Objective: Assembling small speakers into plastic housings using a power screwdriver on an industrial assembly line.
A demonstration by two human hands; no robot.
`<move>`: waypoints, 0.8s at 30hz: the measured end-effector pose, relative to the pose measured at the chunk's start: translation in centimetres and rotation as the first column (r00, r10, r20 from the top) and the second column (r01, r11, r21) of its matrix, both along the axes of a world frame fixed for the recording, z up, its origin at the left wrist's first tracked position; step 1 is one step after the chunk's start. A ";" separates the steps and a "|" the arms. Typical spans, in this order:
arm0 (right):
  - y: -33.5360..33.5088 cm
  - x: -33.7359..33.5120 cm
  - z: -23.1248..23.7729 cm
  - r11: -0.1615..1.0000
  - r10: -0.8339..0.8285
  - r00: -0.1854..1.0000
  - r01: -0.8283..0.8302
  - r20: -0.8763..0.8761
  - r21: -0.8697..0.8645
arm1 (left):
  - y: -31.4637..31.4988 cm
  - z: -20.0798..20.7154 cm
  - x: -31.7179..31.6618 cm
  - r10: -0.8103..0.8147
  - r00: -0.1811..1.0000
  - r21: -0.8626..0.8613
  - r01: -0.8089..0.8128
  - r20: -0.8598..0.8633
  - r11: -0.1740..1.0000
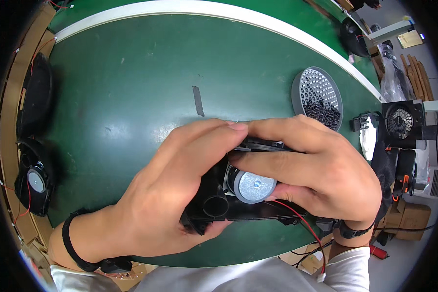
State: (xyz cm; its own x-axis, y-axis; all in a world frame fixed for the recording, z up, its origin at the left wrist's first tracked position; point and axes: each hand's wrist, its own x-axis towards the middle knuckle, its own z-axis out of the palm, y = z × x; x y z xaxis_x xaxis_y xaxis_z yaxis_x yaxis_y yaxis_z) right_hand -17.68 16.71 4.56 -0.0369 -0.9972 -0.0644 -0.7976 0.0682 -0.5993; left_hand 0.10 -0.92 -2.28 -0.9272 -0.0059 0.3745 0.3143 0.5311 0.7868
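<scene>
Close to my body, my left hand (163, 190) wraps around the left end of a black plastic speaker housing (250, 210), with the thumb underneath and the fingers over the far side. A round tube opening (215, 206) faces up beside the palm. My right hand (333, 168) grips a small speaker driver (257, 188) with a silver round magnet, seated in or against the housing; its lower edge is hidden. Red and black wires (304, 221) run from the driver toward my right forearm and end in a white connector (321, 277).
On the green table (121, 97), a round grey dimpled tray (307, 80) holds black screws (323, 116). A dark tape strip (198, 100) lies mid-table. Another housing with a speaker (34, 187) and a black shell (36, 95) stand at left. A fan (399, 121) is at right.
</scene>
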 end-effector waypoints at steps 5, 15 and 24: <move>0.3 0.4 -0.8 0.996 -0.039 0.999 0.037 -0.020 -0.080 | -0.4 -0.1 -0.1 -0.028 1.000 -0.031 0.028 0.000 0.999; 0.3 0.1 -1.4 0.986 -0.036 0.998 0.028 -0.049 -0.163 | -0.5 -0.3 -0.4 -0.037 0.999 -0.007 0.037 -0.018 0.999; 0.6 0.3 -1.3 0.992 -0.051 0.996 0.042 -0.071 -0.115 | -0.3 -0.1 -0.1 -0.044 0.998 0.025 0.043 0.040 0.999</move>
State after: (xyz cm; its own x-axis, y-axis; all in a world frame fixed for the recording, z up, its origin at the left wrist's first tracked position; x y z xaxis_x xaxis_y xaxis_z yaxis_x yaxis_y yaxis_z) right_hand -17.34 17.33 3.28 -0.0840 -0.9950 0.0537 -0.8376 0.0413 -0.5448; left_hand 0.02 -1.22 -2.35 -0.9413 0.0264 0.3366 0.3043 0.4984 0.8118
